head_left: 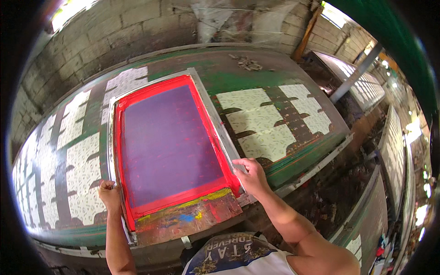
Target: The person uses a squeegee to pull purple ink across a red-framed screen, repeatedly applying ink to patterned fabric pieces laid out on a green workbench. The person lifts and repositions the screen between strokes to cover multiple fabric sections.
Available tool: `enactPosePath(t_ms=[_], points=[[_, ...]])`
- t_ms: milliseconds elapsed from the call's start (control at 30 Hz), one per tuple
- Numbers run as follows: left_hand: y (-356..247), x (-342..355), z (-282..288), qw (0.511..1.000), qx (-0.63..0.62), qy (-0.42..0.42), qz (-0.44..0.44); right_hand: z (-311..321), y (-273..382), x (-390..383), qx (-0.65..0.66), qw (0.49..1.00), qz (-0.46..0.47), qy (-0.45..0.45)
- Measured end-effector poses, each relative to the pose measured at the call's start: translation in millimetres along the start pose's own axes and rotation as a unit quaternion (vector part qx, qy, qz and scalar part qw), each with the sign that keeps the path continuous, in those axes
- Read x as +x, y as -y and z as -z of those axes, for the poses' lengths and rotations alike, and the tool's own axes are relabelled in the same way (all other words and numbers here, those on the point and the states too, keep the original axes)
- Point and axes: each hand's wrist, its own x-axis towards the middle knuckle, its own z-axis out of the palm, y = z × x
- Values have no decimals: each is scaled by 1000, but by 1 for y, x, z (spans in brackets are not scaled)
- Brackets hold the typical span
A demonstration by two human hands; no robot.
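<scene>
A large screen printing frame lies over the long table before me, its purple mesh bordered in red. My left hand is closed at the frame's left side, low down near its front corner. On the opposite side, my right hand has its thumb and fingers on the metal edge of the frame. A paint-stained board, smeared red, yellow and blue, sits at the frame's near end. What lies under the mesh is hidden.
White patterned fabric pieces lie flat on the green-brown table on both sides of the frame. Small grey scraps rest near the far edge. A block wall stands behind. More tables and a slanting post are at right.
</scene>
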Motion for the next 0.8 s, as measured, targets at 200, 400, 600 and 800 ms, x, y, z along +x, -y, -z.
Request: enactPosePath(t_ms=[200, 400, 600, 800], points=[[-54, -22, -73, 998, -54, 7, -10, 56, -58, 35, -5, 1000, -21, 2], [-127, -82, -178, 999, -34, 3, 0, 128, -154, 70, 14, 999, -29, -20], [-169, -155, -289, 999, -20, -14, 25, 214, -251, 93, -4, 996, -89, -14], [-182, -204, -359, 999, -34, -34, -18, 267, -320, 104, 37, 992, -117, -10]])
